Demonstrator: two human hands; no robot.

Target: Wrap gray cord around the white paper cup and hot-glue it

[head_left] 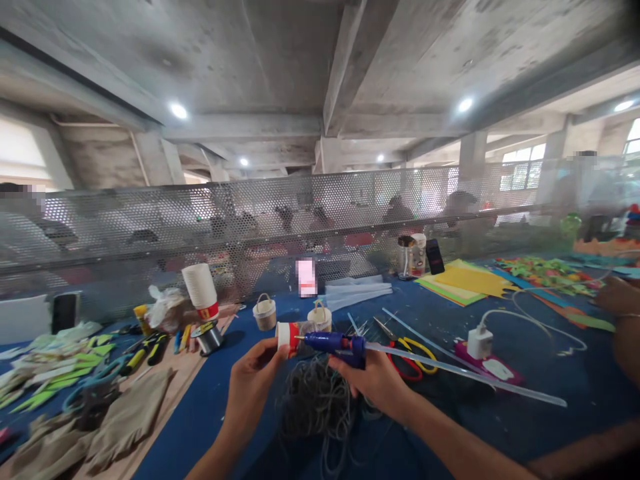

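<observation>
My left hand (253,387) holds a small paper cup (289,335), white with a red band, lying on its side. A blue glue gun (334,345) is gripped in my right hand (374,381), its nozzle touching the cup. A long clear glue stick (465,375) sticks out of the gun's back toward the right. Below my hands lies a tangle of grey cord (315,399) on the blue table (210,413).
Two small basket-shaped cups (265,311) stand behind my hands, with a stack of white paper cups (201,289) to the left. Yellow-handled scissors (411,355), a white charger (480,341), coloured paper sheets (467,280) and burlap pieces (120,420) lie around. A perforated metal screen (280,213) borders the table. Another person's arm (623,320) is at right.
</observation>
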